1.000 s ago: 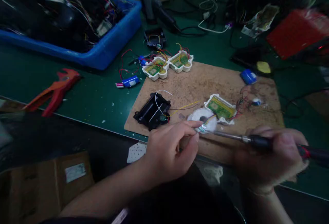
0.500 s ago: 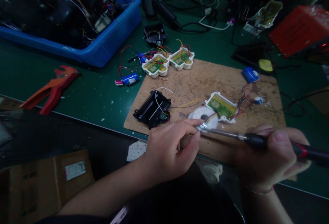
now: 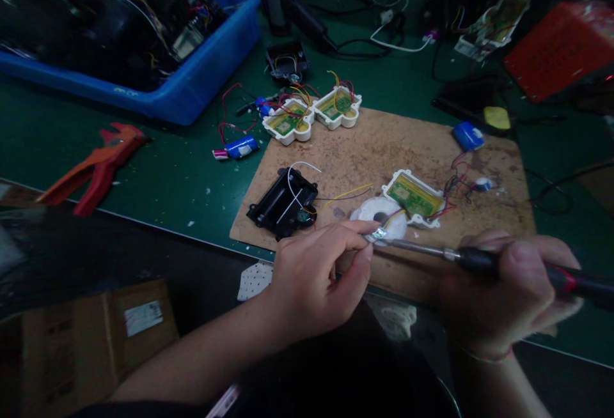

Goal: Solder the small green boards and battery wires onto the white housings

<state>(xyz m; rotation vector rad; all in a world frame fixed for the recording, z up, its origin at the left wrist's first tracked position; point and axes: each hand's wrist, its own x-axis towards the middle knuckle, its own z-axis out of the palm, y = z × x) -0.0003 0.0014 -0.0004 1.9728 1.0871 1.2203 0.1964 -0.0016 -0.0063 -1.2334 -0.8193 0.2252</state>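
Note:
My right hand (image 3: 520, 290) is wrapped round the dark handle of a soldering iron (image 3: 426, 248), which points left. The iron's tip meets a small shiny wired part (image 3: 378, 232) lying over a white solder spool (image 3: 357, 212). My left hand (image 3: 330, 264) pinches at the near edge of that part, its index fingertip against it; what lies between the fingertips is partly hidden. Thin wires run from the part towards a white case with a green circuit board (image 3: 413, 197) just behind the spool. Left of the spool lies an open black case (image 3: 281, 204) with loose wires.
A brown board (image 3: 369, 149) lies under the work. Two more white cases (image 3: 288, 121) sit at its far edge, near blue battery packs (image 3: 242, 147). Orange-handled cutters (image 3: 96, 165) and a blue crate (image 3: 192, 89) are on the left. At right stands a red box (image 3: 559, 54).
Both hands, the soldering iron and the small part keep nearly the same positions. The view has shifted very slightly.

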